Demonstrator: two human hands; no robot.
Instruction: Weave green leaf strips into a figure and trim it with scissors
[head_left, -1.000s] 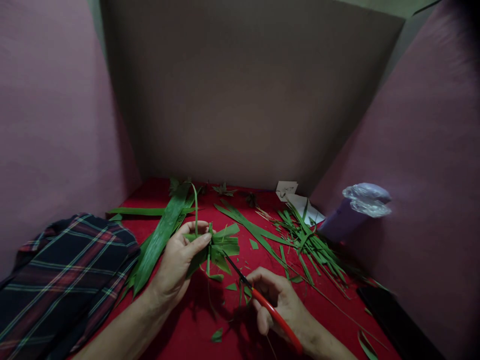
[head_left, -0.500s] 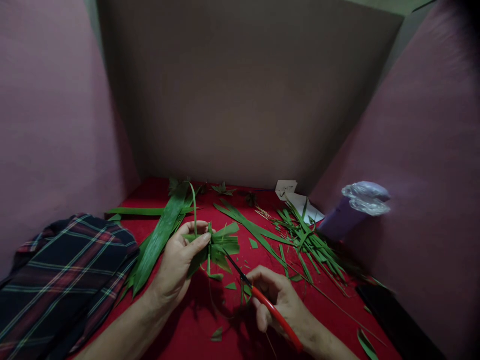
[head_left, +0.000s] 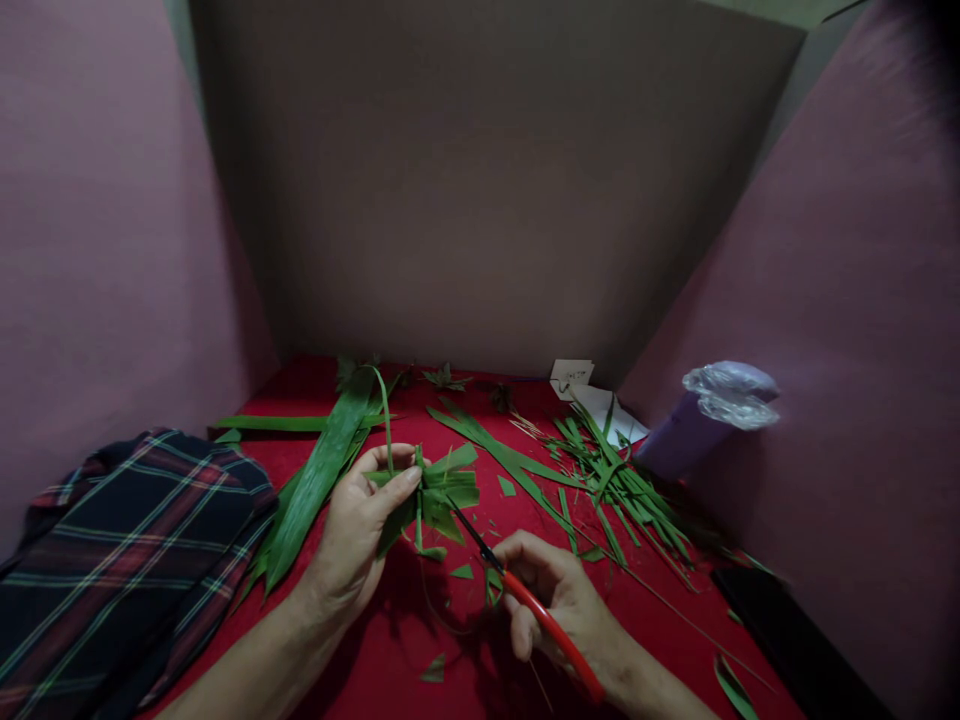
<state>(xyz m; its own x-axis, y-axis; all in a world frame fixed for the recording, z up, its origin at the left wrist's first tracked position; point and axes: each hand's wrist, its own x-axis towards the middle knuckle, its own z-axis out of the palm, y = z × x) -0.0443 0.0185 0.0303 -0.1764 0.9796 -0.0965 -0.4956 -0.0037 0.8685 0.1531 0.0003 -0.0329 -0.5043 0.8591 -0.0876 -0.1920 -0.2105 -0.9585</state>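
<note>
Between the thumb and fingers of my left hand (head_left: 360, 520) is a woven piece of green leaf strips (head_left: 450, 490), its cut ends fanning to the right. One long strip arches up from it above my fingers. My right hand (head_left: 555, 590) holds red-handled scissors (head_left: 547, 625), whose dark blades point up and left. The blade tips reach the lower right of the woven leaf piece; whether they are cutting a strip I cannot tell. Small leaf scraps (head_left: 433, 668) lie on the red cloth (head_left: 382, 650) below my hands.
Long broad leaves (head_left: 322, 480) lie left, beside a folded plaid cloth (head_left: 142, 570). A heap of narrow leaf strips (head_left: 622, 480) is at the right, near white paper (head_left: 607, 412) and a purple roll in clear plastic (head_left: 690, 420). A dark flat object (head_left: 795, 640) lies front right.
Almost nothing differs. Both hands, the leaf piece and the scissors stay in nearly the same place, and the view has shifted very slightly.
</note>
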